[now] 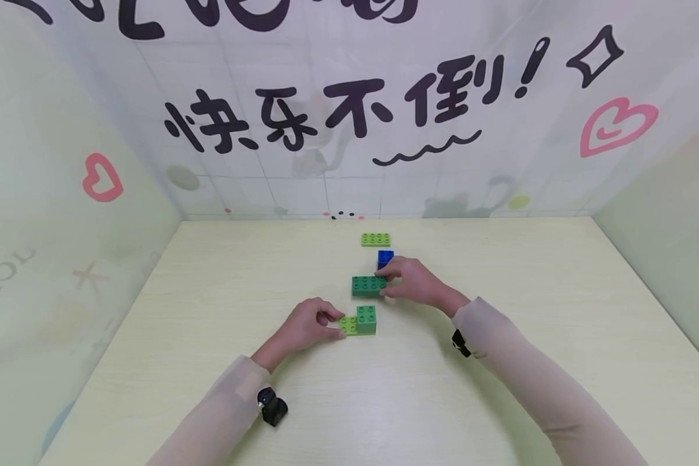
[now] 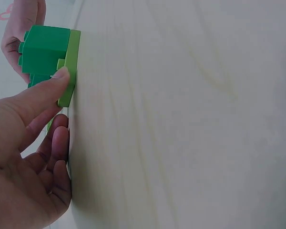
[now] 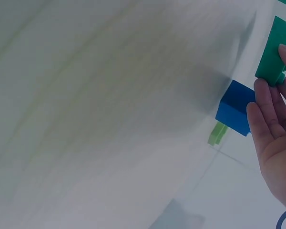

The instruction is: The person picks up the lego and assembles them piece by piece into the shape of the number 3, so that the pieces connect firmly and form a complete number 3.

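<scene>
My left hand point(image 1: 309, 325) pinches the left end of a lime-green flat plate brick point(image 1: 347, 325) between thumb and fingers. A square green brick point(image 1: 366, 318) sits on the plate's right half; in the left wrist view the plate point(image 2: 72, 67) shows beneath the green block point(image 2: 46, 47). Farther back, my right hand point(image 1: 415, 281) holds a long dark-green brick point(image 1: 367, 285) by its right end, thumb in front. Right behind that brick is a blue brick point(image 1: 386, 257), partly covered by the right fingers. In the right wrist view the fingers overlap the blue brick point(image 3: 236, 107).
Another lime-green studded plate point(image 1: 375, 239) lies behind the blue brick, toward the back of the pale wooden table point(image 1: 221, 272). A printed cloth wall point(image 1: 338, 188) rises at the table's back edge, with side walls left and right.
</scene>
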`<state>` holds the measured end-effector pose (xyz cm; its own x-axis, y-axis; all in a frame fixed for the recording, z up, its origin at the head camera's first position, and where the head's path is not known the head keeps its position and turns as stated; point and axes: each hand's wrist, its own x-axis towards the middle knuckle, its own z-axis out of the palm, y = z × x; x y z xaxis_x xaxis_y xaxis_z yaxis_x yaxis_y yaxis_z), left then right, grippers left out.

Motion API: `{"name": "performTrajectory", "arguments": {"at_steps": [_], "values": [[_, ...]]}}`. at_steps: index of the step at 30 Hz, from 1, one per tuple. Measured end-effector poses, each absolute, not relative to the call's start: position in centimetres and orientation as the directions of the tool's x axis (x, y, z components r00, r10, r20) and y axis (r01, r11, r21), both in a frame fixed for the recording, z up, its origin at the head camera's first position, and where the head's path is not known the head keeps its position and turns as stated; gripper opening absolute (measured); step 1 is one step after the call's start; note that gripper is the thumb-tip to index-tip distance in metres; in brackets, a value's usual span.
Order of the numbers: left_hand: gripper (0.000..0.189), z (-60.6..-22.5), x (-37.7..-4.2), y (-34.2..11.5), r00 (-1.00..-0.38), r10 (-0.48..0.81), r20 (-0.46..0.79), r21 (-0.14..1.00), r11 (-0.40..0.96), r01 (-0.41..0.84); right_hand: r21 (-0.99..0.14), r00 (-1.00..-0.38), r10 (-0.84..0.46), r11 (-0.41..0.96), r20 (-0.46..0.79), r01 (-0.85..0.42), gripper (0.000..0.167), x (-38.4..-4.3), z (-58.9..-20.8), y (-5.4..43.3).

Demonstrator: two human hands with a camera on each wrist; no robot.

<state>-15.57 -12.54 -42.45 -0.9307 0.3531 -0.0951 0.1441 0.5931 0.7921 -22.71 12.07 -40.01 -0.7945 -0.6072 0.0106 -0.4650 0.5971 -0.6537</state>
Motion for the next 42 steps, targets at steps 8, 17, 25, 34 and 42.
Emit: {"name": "performTrajectory", "arguments": {"at_steps": [8, 17, 25, 34, 42], "values": [[0.027, -42.4, -15.7, -12.6, -0.929, 0.353, -0.109, 0.798, 0.588, 0.130, -0.633, -0.774, -0.632, 0.586, 0.033, -0.506, 0.037, -22.3, -39.2, 12.2], [0.027, -42.5, -15.8, -12.8, -0.925, 0.368, -0.092, 0.797, 0.584, 0.153, -0.643, -0.744, -0.667, 0.550, 0.047, -0.533, 0.036, -21.3, -37.9, 12.0], [0.027, -42.6, -15.8, -13.0, -0.924, 0.373, -0.079, 0.798, 0.579, 0.166, -0.645, -0.726, -0.686, 0.535, 0.045, -0.546, 0.037, -20.2, -36.9, 11.8], [0.024, -42.7, -15.8, -13.0, -0.924, 0.375, -0.077, 0.800, 0.577, 0.168, -0.668, -0.706, -0.707, 0.511, 0.032, -0.541, 0.036, -19.2, -36.9, 11.4], [0.024, -42.8, -15.9, -12.9, -0.922, 0.379, -0.074, 0.798, 0.577, 0.173, -0.661, -0.701, -0.713, 0.517, 0.020, -0.544, 0.036, -18.7, -37.2, 11.2]]}}
